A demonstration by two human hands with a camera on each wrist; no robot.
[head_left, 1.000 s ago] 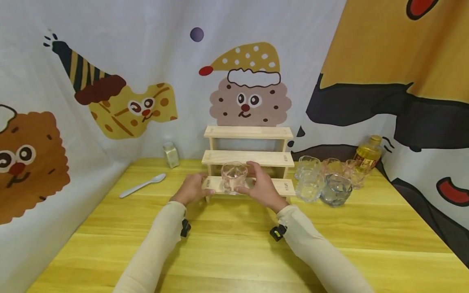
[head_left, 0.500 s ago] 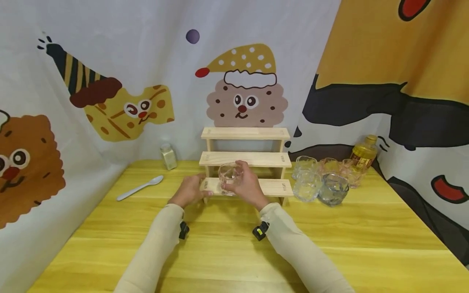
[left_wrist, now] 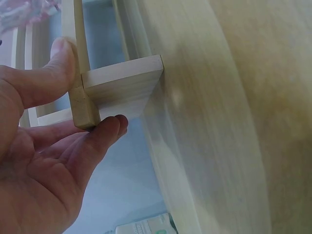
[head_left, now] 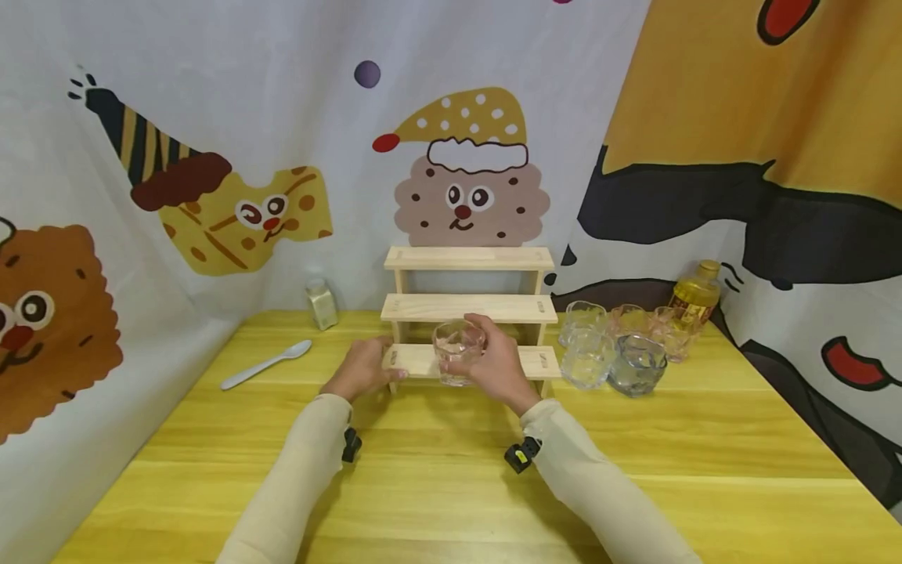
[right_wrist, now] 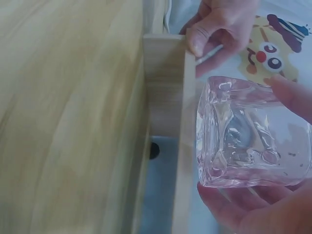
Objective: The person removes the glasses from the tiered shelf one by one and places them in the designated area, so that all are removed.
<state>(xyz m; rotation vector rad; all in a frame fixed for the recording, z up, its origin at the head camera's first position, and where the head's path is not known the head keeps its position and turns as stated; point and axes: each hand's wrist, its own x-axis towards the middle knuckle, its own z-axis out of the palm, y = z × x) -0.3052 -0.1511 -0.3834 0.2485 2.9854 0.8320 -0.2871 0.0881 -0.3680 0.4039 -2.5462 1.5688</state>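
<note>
A three-tier wooden shelf [head_left: 470,309] stands against the cloth at the middle of the table. My left hand [head_left: 361,368] grips the left end of its lowest board, thumb on top and fingers below, as the left wrist view shows. My right hand [head_left: 499,364] holds a clear, faintly pink drinking glass [head_left: 453,350] by its side, between thumb and fingers. In the head view the glass overlaps the front of the lowest board. The right wrist view shows the thick base of the glass [right_wrist: 243,136] close to the board's edge.
Several glasses stand right of the shelf, including a grey-blue glass [head_left: 637,366] and a clear glass [head_left: 587,359]. Behind them is an oil bottle [head_left: 696,298]. On the left lie a white spoon [head_left: 266,365] and a small jar [head_left: 322,305]. A cartoon cloth [head_left: 282,94] hangs behind.
The right hand shifted left with the glass, then back right and slightly toward the front of the lowest board. The left hand keeps its grip on the shelf's end.
</note>
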